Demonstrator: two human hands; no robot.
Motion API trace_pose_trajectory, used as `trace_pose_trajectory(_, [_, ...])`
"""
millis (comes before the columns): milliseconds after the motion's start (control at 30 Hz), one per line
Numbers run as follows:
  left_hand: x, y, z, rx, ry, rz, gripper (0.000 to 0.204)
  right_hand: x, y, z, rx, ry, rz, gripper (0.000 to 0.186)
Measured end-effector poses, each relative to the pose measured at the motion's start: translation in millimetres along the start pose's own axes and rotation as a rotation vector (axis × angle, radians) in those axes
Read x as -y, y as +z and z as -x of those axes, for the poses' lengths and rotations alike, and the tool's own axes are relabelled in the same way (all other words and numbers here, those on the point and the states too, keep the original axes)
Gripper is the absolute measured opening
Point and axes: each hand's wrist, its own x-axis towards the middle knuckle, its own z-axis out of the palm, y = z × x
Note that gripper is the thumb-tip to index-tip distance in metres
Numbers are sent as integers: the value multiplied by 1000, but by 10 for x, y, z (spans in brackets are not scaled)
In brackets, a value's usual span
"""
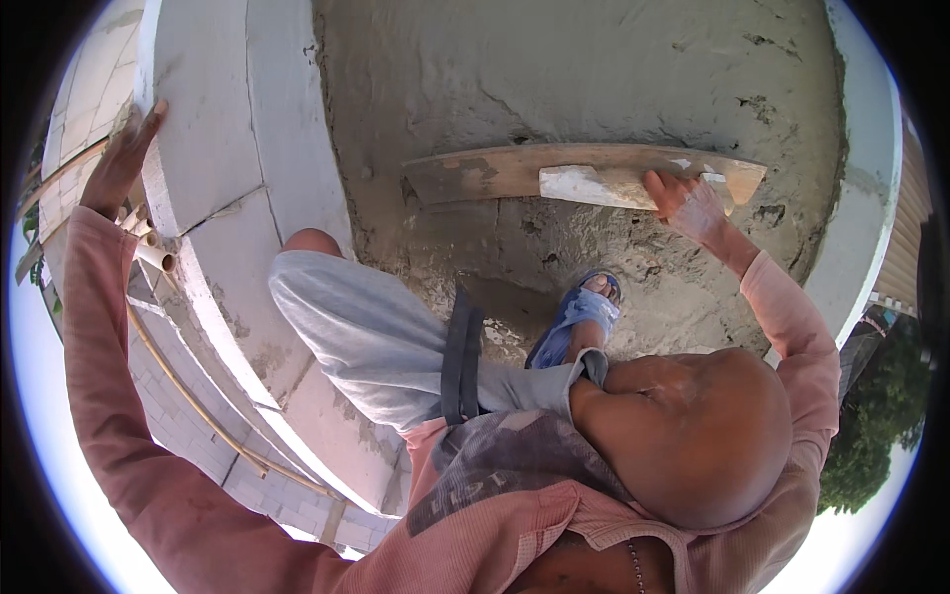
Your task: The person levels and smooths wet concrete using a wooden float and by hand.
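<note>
My right hand [688,206] is closed around the right end of a long wooden screed board [475,175]. A pale strip is fixed along the board's near side, and smears of mortar cover its face. The board lies across wet grey mortar [584,69], which is smooth beyond it and rougher on my side. Grey paste coats the back of that hand. Far to the left, my left hand [127,158] rests with fingers stretched out against the outer edge of a pale block wall [213,109]; it holds nothing.
A second pale wall [871,188] bounds the mortar on the right. My foot in a blue sandal [579,317] stands near the board. Outside the left wall are bamboo poles [156,257] and paving far below. Corrugated sheeting [902,238] and trees [871,426] show at right.
</note>
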Motion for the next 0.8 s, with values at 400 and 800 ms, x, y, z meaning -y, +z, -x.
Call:
trace_pose_trajectory(400, [16,98,40,9,66,22,97,-355,-293,-463,62,64,40,49])
trace_pose_trajectory(800, [203,45,-43,25,38,-84,88,-990,-711,-1735,-144,435,-144,34])
